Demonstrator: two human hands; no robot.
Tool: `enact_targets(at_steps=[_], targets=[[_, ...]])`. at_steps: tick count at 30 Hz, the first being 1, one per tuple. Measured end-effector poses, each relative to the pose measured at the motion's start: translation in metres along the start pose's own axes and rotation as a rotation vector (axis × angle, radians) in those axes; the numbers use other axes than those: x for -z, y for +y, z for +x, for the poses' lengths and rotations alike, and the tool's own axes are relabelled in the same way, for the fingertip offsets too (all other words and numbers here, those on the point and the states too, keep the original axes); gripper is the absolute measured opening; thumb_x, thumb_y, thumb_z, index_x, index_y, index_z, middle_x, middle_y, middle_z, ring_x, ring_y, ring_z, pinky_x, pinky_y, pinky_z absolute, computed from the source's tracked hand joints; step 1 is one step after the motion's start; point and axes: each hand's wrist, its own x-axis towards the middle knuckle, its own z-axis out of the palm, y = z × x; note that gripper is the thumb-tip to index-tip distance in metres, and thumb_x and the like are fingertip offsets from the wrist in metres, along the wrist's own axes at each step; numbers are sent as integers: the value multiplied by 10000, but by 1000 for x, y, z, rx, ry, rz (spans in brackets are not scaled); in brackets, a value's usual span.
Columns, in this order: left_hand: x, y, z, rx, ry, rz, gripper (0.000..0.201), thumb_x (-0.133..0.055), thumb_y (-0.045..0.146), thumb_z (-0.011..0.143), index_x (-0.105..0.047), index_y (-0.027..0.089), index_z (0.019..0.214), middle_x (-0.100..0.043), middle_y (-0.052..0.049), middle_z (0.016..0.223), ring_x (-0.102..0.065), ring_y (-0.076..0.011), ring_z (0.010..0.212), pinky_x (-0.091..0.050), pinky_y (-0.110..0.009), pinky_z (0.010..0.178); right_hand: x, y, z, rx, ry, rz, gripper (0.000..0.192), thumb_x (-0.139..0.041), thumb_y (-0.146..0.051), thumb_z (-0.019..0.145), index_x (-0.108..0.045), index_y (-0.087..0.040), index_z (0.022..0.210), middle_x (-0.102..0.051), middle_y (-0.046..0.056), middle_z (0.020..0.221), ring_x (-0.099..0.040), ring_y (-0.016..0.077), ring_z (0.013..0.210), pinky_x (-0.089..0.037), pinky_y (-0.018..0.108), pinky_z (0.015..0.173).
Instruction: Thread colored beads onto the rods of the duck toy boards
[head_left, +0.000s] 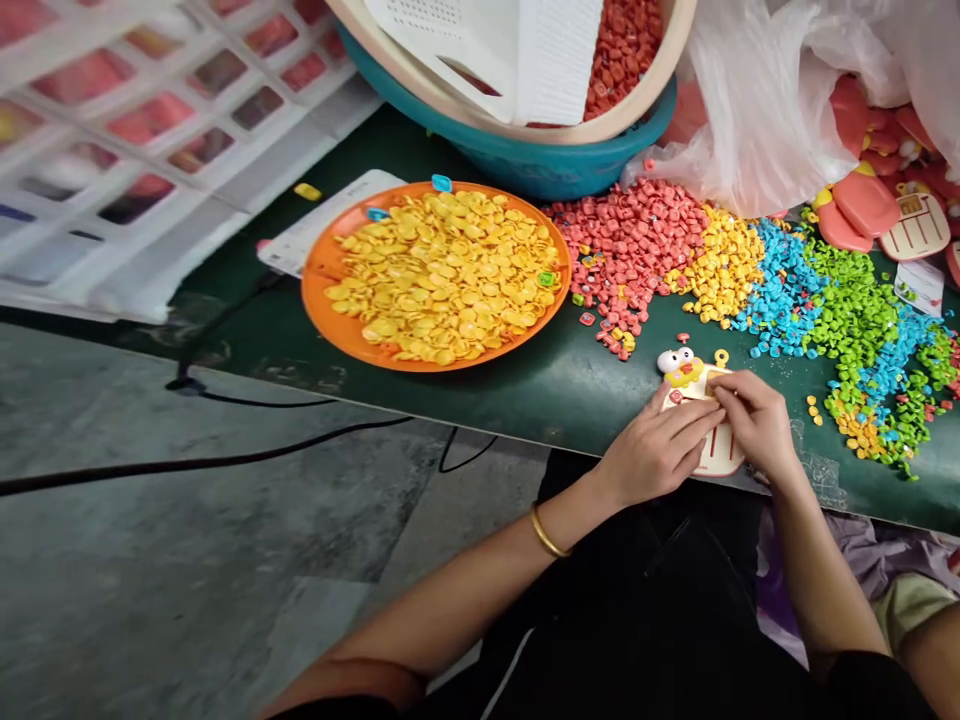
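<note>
Pinning the cream toy board [718, 452] flat at the green table [525, 385] edge with my left hand [656, 455], right hand [754, 420] fingertips pinching a small piece onto it. Looks like mid-fitting; next piece probably wants careful lining up, from the coloured piles [847, 310].

Your two arms are bare from the hands up as far as the frame shows; no sleeves cover the forearms. On your left wrist sits a thin gold-coloured bangle [547, 535], plain and smooth, with no stones or pattern that can be made out. Your left hand [656, 450] and right hand [757, 422] wear no gloves, and no rings can be made out on the fingers. Your nails look short and unpainted. Lower in the frame, you wear black clothing [652, 620] across your lap, matte and softly creased.
</note>
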Motion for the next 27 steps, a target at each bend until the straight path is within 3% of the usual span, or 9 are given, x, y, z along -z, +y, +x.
enact_targets(at_steps=[3, 6, 8, 10, 14, 19, 24, 27], targets=[[-1, 0, 0, -7, -12, 28, 340, -462, 181, 973, -614, 152, 1275, -653, -117, 1315, -596, -208, 1245, -273, -499, 1224, -14, -15, 50, 79, -67, -32, 172, -547, -228, 940, -716, -225, 968, -704, 44, 931, -651, 181, 881, -531, 316, 794], [-2, -2, 0, 3, -65, 59, 327, -475, 227, 971, -639, 153, 1244, -667, -105, 1277, -581, -227, 1236, -313, -479, 1206, -38, -34, 92, 191, -309, -250, 147, -592, -183, 908, -733, -210, 942, -705, 62, 967, -641, 202, 949, -502, 320, 841], [-2, -4, 1, -13, -150, 84, 366, -475, 257, 970, -616, 160, 1294, -629, -104, 1345, -522, -258, 1305, -305, -489, 1205, -52, -44, 106, 207, -468, -422, 194, -553, -160, 920, -736, -213, 958, -705, 66, 972, -646, 215, 948, -492, 315, 798], [-1, -5, 2, -34, -243, 98, 422, -463, 276, 974, -559, 187, 1375, -560, -87, 1444, -442, -283, 1381, -264, -525, 1213, -58, -50, 111, 186, -540, -565, 242, -500, -166, 945, -728, -219, 1007, -702, 74, 995, -649, 228, 953, -481, 306, 737], [1, -6, 5, -12, -334, 94, 455, -425, 300, 989, -501, 254, 1436, -490, -42, 1520, -379, -296, 1422, -200, -577, 1208, -54, -54, 111, 150, -569, -707, 283, -453, -197, 966, -699, -213, 1106, -672, 106, 1125, -639, 244, 1031, -476, 300, 733], [0, -6, 5, 6, -348, 131, 467, -430, 286, 983, -492, 244, 1445, -500, -68, 1505, -381, -298, 1412, -200, -583, 1193, -52, -58, 109, 114, -562, -652, 329, -451, -147, 942, -652, -212, 1194, -658, 99, 1190, -640, 231, 1042, -482, 302, 792], [-2, -2, 6, 12, -317, 185, 453, -435, 297, 977, -541, 206, 1408, -501, -114, 1489, -375, -329, 1403, -246, -587, 1174, -70, -61, 116, 75, -499, -515, 184, -551, -225, 932, -696, -206, 1045, -709, 81, 1068, -649, 229, 948, -459, 300, 764], [0, 0, 7, 54, -244, 166, 420, -439, 292, 967, -592, 195, 1346, -552, -123, 1419, -429, -300, 1357, -246, -559, 1192, -51, -54, 118, 25, -369, -399, 107, -604, -159, 883, -704, -180, 913, -726, 68, 948, -637, 202, 863, -439, 291, 768]])
